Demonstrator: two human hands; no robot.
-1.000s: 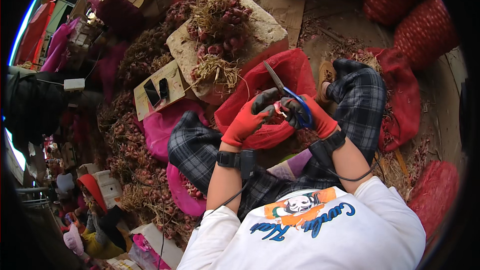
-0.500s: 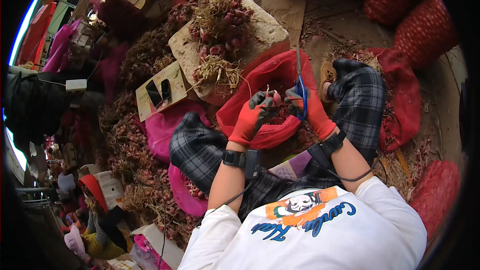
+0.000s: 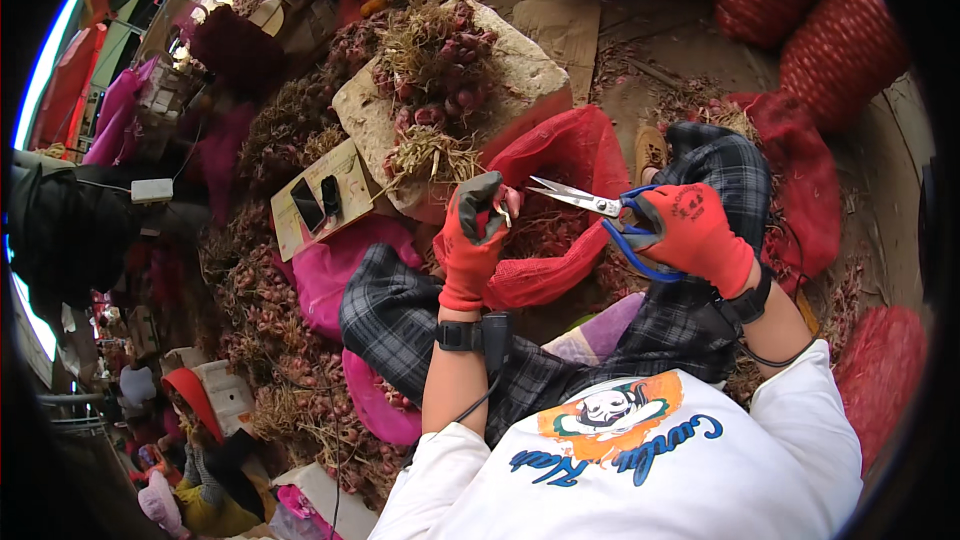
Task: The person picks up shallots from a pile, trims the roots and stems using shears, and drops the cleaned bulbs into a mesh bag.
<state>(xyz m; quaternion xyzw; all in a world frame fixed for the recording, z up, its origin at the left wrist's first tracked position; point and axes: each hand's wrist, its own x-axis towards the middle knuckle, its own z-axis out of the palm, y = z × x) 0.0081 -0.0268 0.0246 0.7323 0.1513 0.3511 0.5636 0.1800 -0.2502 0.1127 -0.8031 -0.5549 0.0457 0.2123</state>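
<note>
My left hand, in a red glove with dark grey fingertips, pinches a small reddish shallot with a pale stem end. Gripped by their blue handles, a pair of scissors is in my gloved right hand. Their blades are spread apart and point left toward the shallot, a short gap away from it. Beneath both hands, between my legs, a red mesh bag lies with its mouth wide, and shallots show inside. Dried shallot bunches rest on a pale block beyond my left hand.
A cardboard piece with a phone on it lies left of the block. Heaped shallots cover the ground at my left. Full red sacks stand far right. Another person sits at lower left.
My right hand has moved right and toward me, swinging the scissors from upright to pointing left, blades now spread. My left hand has shifted slightly left, still with a shallot.
</note>
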